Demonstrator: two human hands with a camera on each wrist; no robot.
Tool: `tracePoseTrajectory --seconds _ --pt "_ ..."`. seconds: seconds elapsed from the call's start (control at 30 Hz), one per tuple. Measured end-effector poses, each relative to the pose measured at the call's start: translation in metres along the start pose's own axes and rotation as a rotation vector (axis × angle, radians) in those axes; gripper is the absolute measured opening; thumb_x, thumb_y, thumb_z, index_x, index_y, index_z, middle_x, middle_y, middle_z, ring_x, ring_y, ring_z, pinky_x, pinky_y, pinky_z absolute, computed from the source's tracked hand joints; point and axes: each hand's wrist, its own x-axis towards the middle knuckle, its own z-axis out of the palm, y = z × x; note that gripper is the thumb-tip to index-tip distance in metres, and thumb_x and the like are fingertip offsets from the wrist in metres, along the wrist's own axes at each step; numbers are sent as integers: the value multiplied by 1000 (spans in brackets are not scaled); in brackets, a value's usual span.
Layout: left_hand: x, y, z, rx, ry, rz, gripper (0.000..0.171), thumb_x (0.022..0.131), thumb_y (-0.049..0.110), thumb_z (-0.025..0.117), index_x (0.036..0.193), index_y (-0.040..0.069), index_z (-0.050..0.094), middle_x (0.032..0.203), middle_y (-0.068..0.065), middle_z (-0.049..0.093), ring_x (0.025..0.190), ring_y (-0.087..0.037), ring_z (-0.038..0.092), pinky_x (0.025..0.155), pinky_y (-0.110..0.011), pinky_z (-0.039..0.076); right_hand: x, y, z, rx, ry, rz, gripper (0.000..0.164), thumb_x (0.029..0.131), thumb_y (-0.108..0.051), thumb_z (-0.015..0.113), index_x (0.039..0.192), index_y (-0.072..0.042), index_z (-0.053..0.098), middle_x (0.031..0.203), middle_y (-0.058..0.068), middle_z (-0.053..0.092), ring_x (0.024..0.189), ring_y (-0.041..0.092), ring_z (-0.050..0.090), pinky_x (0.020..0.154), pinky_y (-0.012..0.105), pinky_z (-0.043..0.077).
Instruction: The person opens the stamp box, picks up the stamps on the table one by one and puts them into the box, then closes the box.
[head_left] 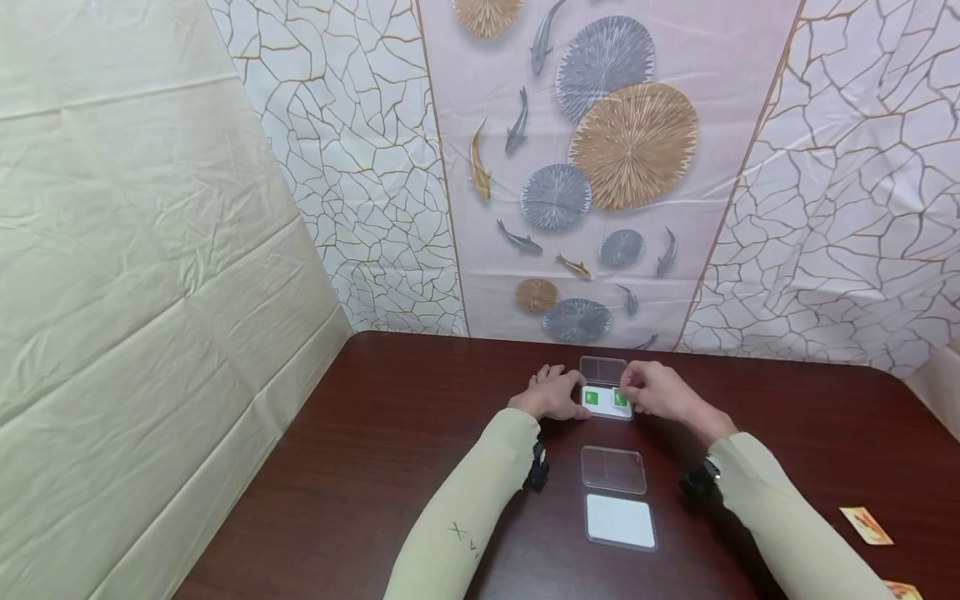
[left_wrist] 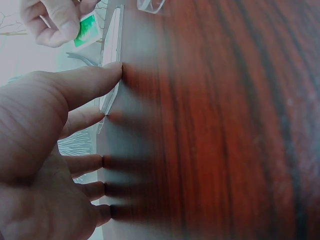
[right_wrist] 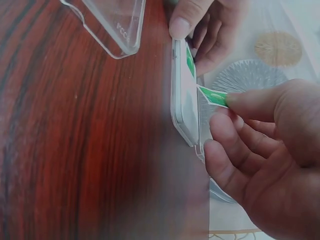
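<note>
While your left hand (head_left: pixel 553 395) is touching the farther clear case (head_left: pixel 606 404), your right hand (head_left: pixel 663 392) is pinching a green card (head_left: pixel 621 398)

As this case is lying near the far edge of the dark wooden table (head_left: pixel 375 433), right of the middle, your left thumb and index finger are reaching its left end, the thumb resting at its near left corner. That hand is spreading wide, its other fingertips touching the tabletop. Your right thumb and index finger are closing on the small white-bordered green card, its remaining fingers loosely bending. You are holding this card tilted at the right end of the case's white surface; whether its edge is touching there, you cannot tell. A second green card (head_left: pixel 592 398) is lying flat at the left end. One clear lid (head_left: pixel 603 369) is showing just beyond the case, toward the table's far edge. Nearer you, between your cream sleeves (head_left: pixel 461 517), another clear lid (head_left: pixel 613 469) is lying just beyond a white-surfaced clear case (head_left: pixel 620 521). Two orange picture cards (head_left: pixel 866 526) are lying toward the table's right edge. Behind the far edge, a koi-and-lily-pad cloth (head_left: pixel 480 258) is hanging.
</note>
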Motion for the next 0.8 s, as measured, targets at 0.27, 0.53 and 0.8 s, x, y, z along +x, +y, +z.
tracePoseTrajectory --seconds 0.27,0.53,0.8 --pt "0 0 0 -5 -5 -6 57 89 50 67 139 31 48 161 -4 26 152 -26 16 122 -43 18 7 0 6 -19 -8 -23 4 92 -6 60 90 -3 62 83 9 66 61 14 58 55 28 50" --pt "-1 0 -1 -5 -8 -9 57 89 50 67 139 31 48 162 -4 25 152 -27 16 122 -43 18 13 4 10 -84 9 -17 5 91 -7 61 87 -5 62 77 6 64 59 14 56 54 29 47" --pt "-1 1 -1 -18 -7 -15 57 89 49 67 140 31 48 162 -4 25 152 -27 16 123 -44 17 16 8 14 -143 13 -3 6 89 -10 64 85 -6 62 78 5 65 65 15 55 59 28 44"
